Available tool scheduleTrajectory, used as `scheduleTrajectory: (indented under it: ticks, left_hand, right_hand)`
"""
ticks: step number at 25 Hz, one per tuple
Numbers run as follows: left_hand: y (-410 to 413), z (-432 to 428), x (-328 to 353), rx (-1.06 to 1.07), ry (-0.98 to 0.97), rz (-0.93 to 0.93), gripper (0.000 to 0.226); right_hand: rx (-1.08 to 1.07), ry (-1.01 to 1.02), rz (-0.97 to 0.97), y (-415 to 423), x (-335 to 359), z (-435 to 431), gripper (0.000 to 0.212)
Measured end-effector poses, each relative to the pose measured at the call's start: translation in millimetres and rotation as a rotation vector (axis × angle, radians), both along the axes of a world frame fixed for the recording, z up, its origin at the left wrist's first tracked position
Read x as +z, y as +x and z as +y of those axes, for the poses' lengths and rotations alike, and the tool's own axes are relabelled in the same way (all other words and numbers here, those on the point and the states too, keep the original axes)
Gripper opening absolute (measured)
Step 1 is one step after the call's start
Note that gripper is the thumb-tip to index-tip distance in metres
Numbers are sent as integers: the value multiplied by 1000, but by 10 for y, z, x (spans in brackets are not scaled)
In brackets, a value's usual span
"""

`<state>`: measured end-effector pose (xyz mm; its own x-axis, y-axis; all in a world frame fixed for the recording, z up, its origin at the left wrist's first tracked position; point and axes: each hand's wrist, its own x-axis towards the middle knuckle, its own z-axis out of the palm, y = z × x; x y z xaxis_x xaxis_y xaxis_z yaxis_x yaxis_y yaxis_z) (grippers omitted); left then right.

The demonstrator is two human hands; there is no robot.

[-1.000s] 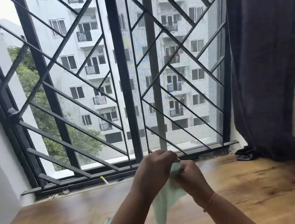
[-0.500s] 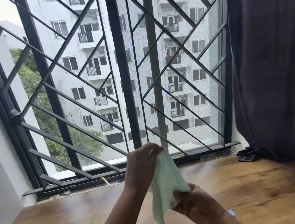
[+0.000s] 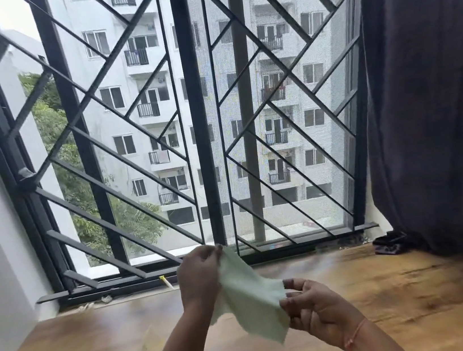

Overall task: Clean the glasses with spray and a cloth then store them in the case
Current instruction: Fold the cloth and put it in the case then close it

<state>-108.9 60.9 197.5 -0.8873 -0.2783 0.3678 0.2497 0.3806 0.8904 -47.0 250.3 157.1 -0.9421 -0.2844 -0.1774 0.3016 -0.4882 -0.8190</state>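
The cloth [image 3: 250, 294] is held taut above the counter [image 3: 405, 299]. The left hand [image 3: 199, 275] has a pinching grip on its top corner, near the window grille [image 3: 146, 169]. The right hand [image 3: 314, 309] pinches its side edge, lower down. The cloth's bottom edge hangs free, well apart from the curtain [image 3: 430, 117].

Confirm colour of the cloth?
Pale mint green, plain; the cloth shows in the head view, held between both hands.

A thin, pale green cloth [image 3: 250, 294] is hanging spread out above the bench [image 3: 420, 297], at 6 o'clock in the view. The left hand [image 3: 198, 275] is pinching its corner at 11 o'clock, and the right hand [image 3: 314, 309] is pinching its 3 o'clock edge. The loose bottom corner is drooping toward 5 o'clock.
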Motion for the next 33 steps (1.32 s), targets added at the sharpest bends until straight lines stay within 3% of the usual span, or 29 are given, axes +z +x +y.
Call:
scheduleTrajectory:
  ticks: [3,7,10,14,17,24,28,33]
  left_hand:
    - [-122,-118,-146,-27,55,-167,16]
    - [-120,-213,-179,-242,381,-471,10]
    - [-85,-240,-103,-384,433,-525,19]
    - [-90,-242,16,-399,332,-470,20]
    - [-112,-245,90,-372,192,-367,17]
    - [-152,-169,249,-305,-365,-44,18]
    - [-137,-140,332,-205,-456,96,16]
    - [-134,-138,404,-185,-391,194,9]
  right_hand:
    - [-148,202,70,-40,126,35,45]
    - [-329,402,173,-135,251,104,42]
    - [-403,528,228,-214,285,150,31]
    - [-532,606,265,-299,292,185,23]
    - [-626,709,309,-338,318,195,29]
    - [-707,979,472,-347,426,200,31]
    - [-715,971,528,-310,526,205,26]
    - [-640,835,605,-251,666,248,22]
